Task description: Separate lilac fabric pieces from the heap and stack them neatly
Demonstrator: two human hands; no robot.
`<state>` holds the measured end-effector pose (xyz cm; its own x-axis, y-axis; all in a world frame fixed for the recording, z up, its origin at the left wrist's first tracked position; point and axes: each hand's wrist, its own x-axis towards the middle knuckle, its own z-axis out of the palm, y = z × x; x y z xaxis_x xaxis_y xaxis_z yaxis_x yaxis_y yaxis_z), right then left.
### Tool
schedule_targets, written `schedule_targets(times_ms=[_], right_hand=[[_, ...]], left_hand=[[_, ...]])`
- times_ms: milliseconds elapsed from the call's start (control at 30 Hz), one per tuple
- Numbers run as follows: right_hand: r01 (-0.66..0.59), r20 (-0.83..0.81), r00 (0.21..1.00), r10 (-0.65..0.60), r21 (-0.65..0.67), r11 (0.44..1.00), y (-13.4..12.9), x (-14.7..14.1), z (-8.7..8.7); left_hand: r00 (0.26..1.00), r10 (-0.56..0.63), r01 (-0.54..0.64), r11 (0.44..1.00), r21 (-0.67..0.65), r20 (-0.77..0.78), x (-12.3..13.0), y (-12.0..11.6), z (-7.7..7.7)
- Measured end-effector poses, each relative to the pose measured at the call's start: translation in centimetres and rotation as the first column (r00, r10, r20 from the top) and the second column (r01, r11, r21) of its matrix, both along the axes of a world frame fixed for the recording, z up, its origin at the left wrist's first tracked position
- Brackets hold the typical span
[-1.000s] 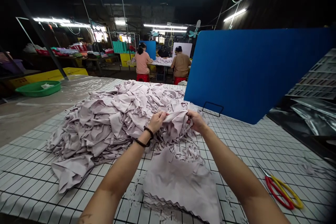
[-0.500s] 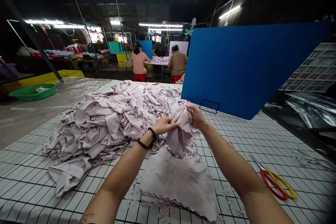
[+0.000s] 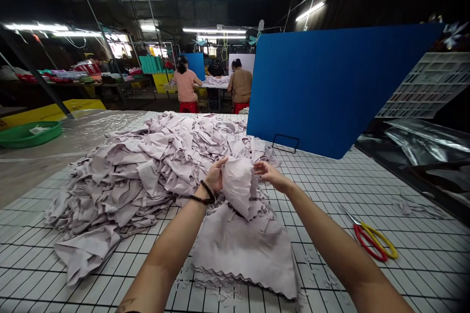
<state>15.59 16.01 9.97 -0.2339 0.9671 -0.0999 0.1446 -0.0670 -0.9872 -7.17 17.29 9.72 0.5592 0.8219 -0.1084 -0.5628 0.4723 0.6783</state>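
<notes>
My left hand [image 3: 216,176] is closed on the left edge of a pale pinkish-grey piece of fabric [image 3: 238,185], thumb at the top. The piece hangs spread out, with a wavy cut edge on its right side. Beside that edge is my right hand [image 3: 272,176], its fingers apart and slightly bent, holding nothing I can see. Below both hands lies a neat stack of matching fabric pieces [image 3: 244,249], with zigzag edges at the front. A large loose heap of the same fabric [image 3: 147,171] is to the left and behind.
Scissors [image 3: 372,239] with red and yellow handles lie on the grid-patterned tabletop [image 3: 319,195] at right. A blue board [image 3: 312,88] stands behind on a wire stand [image 3: 286,143]. A green basin [image 3: 33,134] is far left. Fabric scraps dot the table; people sit at another table behind.
My right hand has come off the fabric piece and opened. The piece, bunched between both hands before, now hangs flatter from my left hand. The view has turned slightly right.
</notes>
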Motion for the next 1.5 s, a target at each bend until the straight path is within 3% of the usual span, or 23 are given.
schedule_targets(times_ms=[100,133,267,300,367,500,633,733,800,867,900,967,1000,1133,1200,1267,1333,1433,1500], right_hand=[[-0.170,-0.043,0.985,0.168,-0.058,0.984,-1.6,-1.2,-1.1],[-0.173,-0.059,0.984,0.170,-0.061,0.983,-2.0,-1.7,-1.4],[0.069,-0.094,0.993,-0.073,-0.043,0.997,-2.6,-3.2,-2.2],[0.096,-0.118,0.988,-0.100,-0.043,0.994,-2.7,-3.3,-2.3],[0.032,-0.160,0.986,-0.038,-0.041,0.999,-3.0,-3.5,-2.4],[-0.063,-0.174,0.983,0.059,-0.016,0.998,-3.4,-3.5,-2.3],[0.013,-0.275,0.961,-0.007,0.020,1.000,-2.4,-2.7,-1.0],[-0.026,-0.283,0.959,0.033,0.028,0.999,-1.4,-2.0,0.6],[-0.044,-0.275,0.960,0.049,0.026,0.999,-0.9,-1.8,1.6],[-0.066,-0.265,0.962,0.069,0.022,0.998,-0.8,-2.0,2.3],[-0.093,-0.253,0.963,0.095,0.022,0.995,-0.8,-2.2,2.6],[-0.170,-0.218,0.960,0.174,0.034,0.985,-0.9,-2.6,3.2],[-0.209,-0.196,0.957,0.214,0.048,0.977,-1.0,-2.8,3.4],[-0.297,-0.129,0.943,0.307,0.085,0.951,-1.5,-3.7,4.0],[-0.328,-0.113,0.935,0.335,0.076,0.942,-1.8,-4.2,4.0],[-0.360,-0.107,0.925,0.364,0.058,0.931,-2.1,-4.6,3.8],[-0.375,-0.124,0.919,0.375,0.027,0.927,-2.4,-4.9,3.4],[-0.384,-0.181,0.909,0.376,-0.014,0.923,-2.8,-4.9,2.5],[-0.426,-0.200,0.889,0.411,-0.035,0.904,-2.9,-4.5,1.8]], left_hand=[[1.000,-0.010,0.010,1.000,0.010,0.005,0.2,0.1,-0.2],[1.000,-0.013,0.012,1.000,0.009,0.007,0.3,0.1,-0.3],[1.000,-0.018,0.018,0.999,0.044,-0.004,0.2,-0.1,-0.4],[1.000,-0.008,0.010,0.998,0.069,-0.027,0.2,-0.1,-0.4],[0.989,0.048,-0.027,0.989,0.143,-0.142,0.1,-0.1,-0.4],[0.838,0.256,-0.112,0.945,0.306,-0.483,-0.1,0.4,-0.7],[0.690,0.380,-0.178,0.914,0.365,-0.616,-1.5,0.8,-0.9],[0.559,0.469,-0.208,0.878,0.431,-0.684,-2.5,0.6,-0.1],[0.460,0.574,-0.234,0.814,0.532,-0.677,-2.6,0.1,0.9],[0.363,0.712,-0.182,0.687,0.704,-0.601,-2.0,-0.5,2.2],[0.350,0.759,-0.113,0.616,0.780,-0.548,-1.6,-0.9,2.9],[0.424,0.755,0.056,0.529,0.847,-0.500,-0.7,-1.6,4.1],[0.482,0.707,0.140,0.520,0.843,-0.517,-0.4,-1.9,4.6],[0.619,0.476,0.389,0.505,0.770,-0.625,0.3,-2.1,5.4],[0.649,0.344,0.455,0.538,0.709,-0.678,0.0,-1.8,5.4],[0.623,0.228,0.515,0.600,0.612,-0.748,-0.5,-1.3,5.1],[0.535,0.190,0.563,0.647,0.515,-0.823,-1.2,-0.9,4.8],[0.394,0.283,0.554,0.686,0.471,-0.875,-2.4,-0.6,4.5],[0.409,0.301,0.504,0.713,0.488,-0.862,-3.2,-0.7,4.5]])
